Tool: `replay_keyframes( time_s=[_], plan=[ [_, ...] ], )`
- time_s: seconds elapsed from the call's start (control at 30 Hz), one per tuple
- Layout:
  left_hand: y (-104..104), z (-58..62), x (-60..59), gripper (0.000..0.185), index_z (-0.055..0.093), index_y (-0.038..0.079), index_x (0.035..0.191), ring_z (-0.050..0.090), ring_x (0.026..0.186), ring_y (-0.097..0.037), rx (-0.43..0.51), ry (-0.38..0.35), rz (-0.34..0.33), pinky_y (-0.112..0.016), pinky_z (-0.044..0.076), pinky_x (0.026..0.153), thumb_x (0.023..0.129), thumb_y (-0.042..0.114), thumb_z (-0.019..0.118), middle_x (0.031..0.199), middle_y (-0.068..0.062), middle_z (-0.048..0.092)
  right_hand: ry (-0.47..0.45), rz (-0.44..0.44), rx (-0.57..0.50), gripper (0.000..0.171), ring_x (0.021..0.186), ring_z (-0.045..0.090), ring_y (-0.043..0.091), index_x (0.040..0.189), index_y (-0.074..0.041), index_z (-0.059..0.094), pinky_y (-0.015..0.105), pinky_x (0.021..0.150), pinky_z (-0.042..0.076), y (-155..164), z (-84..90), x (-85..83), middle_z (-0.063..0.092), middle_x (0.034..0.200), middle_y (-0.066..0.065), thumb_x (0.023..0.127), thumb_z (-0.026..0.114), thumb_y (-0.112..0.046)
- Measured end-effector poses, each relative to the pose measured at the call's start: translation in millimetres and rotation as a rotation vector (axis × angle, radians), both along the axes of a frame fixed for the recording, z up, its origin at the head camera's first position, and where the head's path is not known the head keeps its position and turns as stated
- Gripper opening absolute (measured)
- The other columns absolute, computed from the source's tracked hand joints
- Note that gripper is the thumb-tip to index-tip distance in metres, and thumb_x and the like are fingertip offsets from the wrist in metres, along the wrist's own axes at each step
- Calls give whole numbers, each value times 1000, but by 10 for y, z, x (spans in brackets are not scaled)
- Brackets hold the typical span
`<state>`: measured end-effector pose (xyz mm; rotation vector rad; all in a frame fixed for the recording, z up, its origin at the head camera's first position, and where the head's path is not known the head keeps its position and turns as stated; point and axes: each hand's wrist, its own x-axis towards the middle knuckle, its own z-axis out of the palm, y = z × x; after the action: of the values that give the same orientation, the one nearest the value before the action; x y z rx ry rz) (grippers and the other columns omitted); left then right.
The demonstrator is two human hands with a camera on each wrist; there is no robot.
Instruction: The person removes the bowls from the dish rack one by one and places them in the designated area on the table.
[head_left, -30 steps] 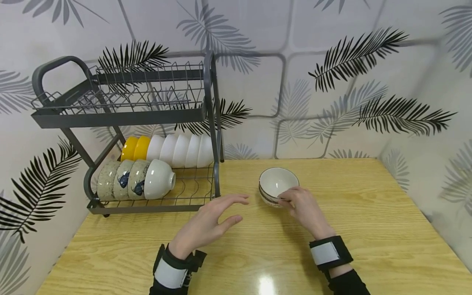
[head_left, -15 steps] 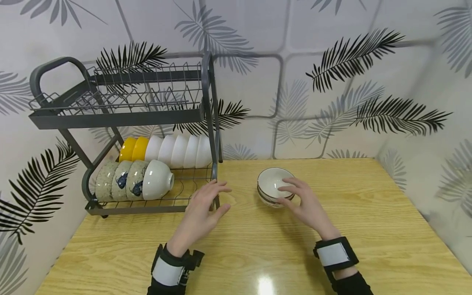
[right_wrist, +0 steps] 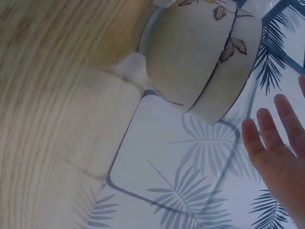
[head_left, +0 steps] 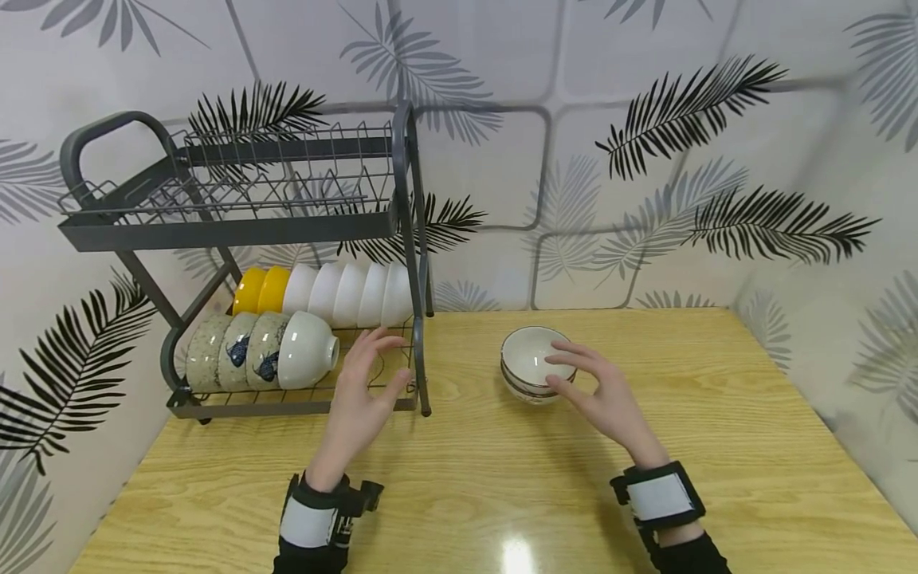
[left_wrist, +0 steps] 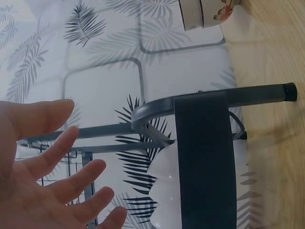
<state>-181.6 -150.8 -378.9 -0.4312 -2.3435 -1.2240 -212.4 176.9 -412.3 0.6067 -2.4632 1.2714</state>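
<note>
My left hand (head_left: 358, 406) is raised in front of the rack's lower right corner with its fingers spread and nothing in them. Just left of its fingertips, a white bowl (head_left: 303, 351) lies on its side at the end of the front row. In the left wrist view, the palm (left_wrist: 52, 176) faces the rack's dark side frame (left_wrist: 205, 152). Two nested bowls (head_left: 532, 359) with thin dark rims stand upright on the table. My right hand (head_left: 610, 399) hovers at their right side, fingers apart and holding nothing. The right wrist view shows leaf decoration on the nested bowls (right_wrist: 190, 57).
A two-tier dark dish rack (head_left: 244, 231) stands at the left. Its lower shelf holds speckled bowls (head_left: 218, 355) in front, with yellow bowls (head_left: 260, 290) and several white bowls (head_left: 347, 293) behind. The wooden table (head_left: 688, 383) meets a leaf-patterned wall (head_left: 574, 175).
My left hand has moved left, from open table to the front of the rack. My right hand has let go of the nested bowls' rim and drawn slightly right. The bowls stay put.
</note>
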Motion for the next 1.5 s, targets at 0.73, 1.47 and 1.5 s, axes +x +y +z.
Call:
replay_keyframes(
  time_s=[0.73, 1.47, 1.5],
  plan=[
    [-446, 66, -29, 37, 58, -5, 129, 39, 147, -26, 492, 32, 230, -55, 36, 115, 93, -5, 63, 153, -14, 49, 80, -7, -163, 21, 120, 50, -12, 115, 2, 72, 5, 100, 40, 20, 69, 25, 66, 133, 17, 95, 66, -2],
    [-688, 29, -41, 44, 54, -4, 136, 51, 121, -18, 556, -51, 377, -13, 46, 85, 93, -3, 62, 136, -13, 55, 66, -3, -175, 20, 118, 51, -14, 114, 4, 72, 6, 98, 41, 18, 80, 37, 66, 132, 18, 96, 65, -2],
    [-694, 22, -40, 45, 53, -4, 137, 51, 121, -18, 548, -57, 380, -13, 46, 85, 93, -2, 62, 136, -14, 55, 66, -3, -175, 20, 118, 51, -14, 114, 4, 72, 6, 98, 41, 18, 79, 38, 66, 132, 18, 96, 65, -2]
  ],
)
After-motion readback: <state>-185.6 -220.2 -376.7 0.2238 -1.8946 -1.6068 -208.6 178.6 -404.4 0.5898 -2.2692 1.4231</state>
